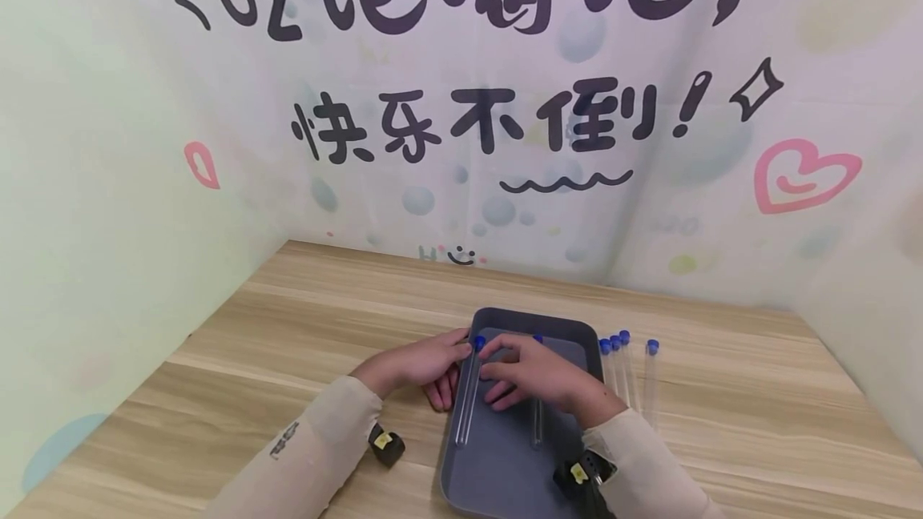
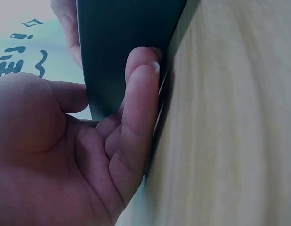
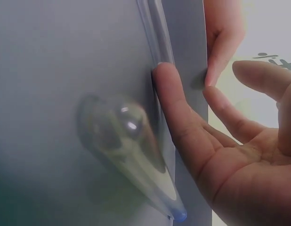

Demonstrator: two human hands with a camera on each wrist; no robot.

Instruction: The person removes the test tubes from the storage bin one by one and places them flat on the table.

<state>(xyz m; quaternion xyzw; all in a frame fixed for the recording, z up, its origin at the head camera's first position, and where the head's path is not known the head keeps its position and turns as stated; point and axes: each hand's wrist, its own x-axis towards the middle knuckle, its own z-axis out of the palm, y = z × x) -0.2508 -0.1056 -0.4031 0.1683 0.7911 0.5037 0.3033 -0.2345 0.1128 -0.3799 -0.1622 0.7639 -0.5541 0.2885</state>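
Note:
My left hand (image 1: pixel 429 367) grips the left wall of a grey tray (image 1: pixel 497 471), thumb at the rim and fingers against the outside in the left wrist view. Along that wall, inside the tray, lies a clear test tube (image 1: pixel 467 411) with a blue cap (image 1: pixel 479 341). Over the tray my right hand (image 1: pixel 537 375) is spread, holding nothing. One of its fingertips (image 3: pixel 166 73) is right at the tube by the wall in the right wrist view. A second blue-capped test tube (image 3: pixel 131 146) lies farther right in the tray, partly hidden under the right hand in the head view.
Several more blue-capped test tubes (image 1: pixel 652 375) lie on the wooden table (image 1: pixel 288 327), just right of the tray. A printed cloth (image 1: pixel 447 215) hangs behind the table and along its sides. Dark wrist cameras (image 1: pixel 387 445) sit on both wrists.

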